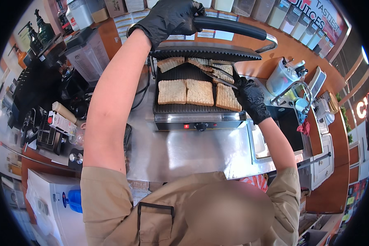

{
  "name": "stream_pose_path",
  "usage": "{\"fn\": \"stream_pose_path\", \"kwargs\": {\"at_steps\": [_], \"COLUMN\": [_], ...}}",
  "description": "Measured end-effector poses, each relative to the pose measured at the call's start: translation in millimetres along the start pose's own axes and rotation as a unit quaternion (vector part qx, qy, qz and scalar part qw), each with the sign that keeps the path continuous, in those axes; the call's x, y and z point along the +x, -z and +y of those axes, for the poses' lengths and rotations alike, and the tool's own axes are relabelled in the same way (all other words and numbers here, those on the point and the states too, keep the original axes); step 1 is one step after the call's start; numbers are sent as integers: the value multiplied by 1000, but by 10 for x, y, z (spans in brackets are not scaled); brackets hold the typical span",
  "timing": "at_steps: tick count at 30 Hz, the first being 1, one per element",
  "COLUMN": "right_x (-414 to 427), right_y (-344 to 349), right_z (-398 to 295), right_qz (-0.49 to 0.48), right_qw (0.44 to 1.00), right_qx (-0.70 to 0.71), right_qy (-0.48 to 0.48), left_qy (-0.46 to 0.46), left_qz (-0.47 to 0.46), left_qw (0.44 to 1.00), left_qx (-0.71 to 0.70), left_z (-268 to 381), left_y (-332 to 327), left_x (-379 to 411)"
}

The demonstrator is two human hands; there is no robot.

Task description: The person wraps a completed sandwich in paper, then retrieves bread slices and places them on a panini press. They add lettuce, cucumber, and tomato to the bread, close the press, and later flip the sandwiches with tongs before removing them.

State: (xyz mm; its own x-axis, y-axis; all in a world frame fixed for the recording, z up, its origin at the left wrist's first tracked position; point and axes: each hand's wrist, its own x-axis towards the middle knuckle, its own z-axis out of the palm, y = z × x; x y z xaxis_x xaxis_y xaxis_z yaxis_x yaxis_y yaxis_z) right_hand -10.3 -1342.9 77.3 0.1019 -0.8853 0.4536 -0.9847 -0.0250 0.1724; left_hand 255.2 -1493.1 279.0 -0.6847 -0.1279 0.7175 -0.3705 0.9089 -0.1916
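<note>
Wearing a black glove, my left hand (pixel 175 20) grips the handle (pixel 230 27) of a panini press, whose ribbed upper plate (pixel 203 50) is raised. My right hand (pixel 251 95), also gloved in black, holds metal tongs (pixel 223 79). Between the tong arms at the back of the press is a tilted slice of bread (pixel 200 65). Other slices lie behind and below it, one (pixel 170 64) at the back left. Along the front of the ribbed lower plate (pixel 187 109) lie a left slice (pixel 172 92), a middle slice (pixel 200 93) and a right slice (pixel 228 97).
A red light glows beside the press's knob (pixel 201 126). The steel counter (pixel 184 150) spans the front. Right are a utensil tub (pixel 281 78), a curved faucet (pixel 295 86) and a sink (pixel 284 126). Left stand a blender jug (pixel 87 57), a carton (pixel 61 123) and pump bottles (pixel 43 29).
</note>
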Motion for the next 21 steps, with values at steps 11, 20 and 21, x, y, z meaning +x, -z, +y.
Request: {"fn": "stream_pose_path", "kwargs": {"at_steps": [11,20,21], "right_x": [314,324,357], "right_y": [-67,-22,-43], "right_z": [-317,-191,-189], "right_qz": [77,-1,0], "right_qw": [996,1000,1000], "right_qx": [34,-9,-16], "right_qy": [24,-9,-11], "left_qy": [-14,53,46], "left_qz": [-56,-95,-94], "left_qw": [998,993,993], "left_qx": [-22,40,48], "left_z": [-166,-120,-94], "left_y": [-133,-92,-83], "left_x": [-23,-2,6]}}
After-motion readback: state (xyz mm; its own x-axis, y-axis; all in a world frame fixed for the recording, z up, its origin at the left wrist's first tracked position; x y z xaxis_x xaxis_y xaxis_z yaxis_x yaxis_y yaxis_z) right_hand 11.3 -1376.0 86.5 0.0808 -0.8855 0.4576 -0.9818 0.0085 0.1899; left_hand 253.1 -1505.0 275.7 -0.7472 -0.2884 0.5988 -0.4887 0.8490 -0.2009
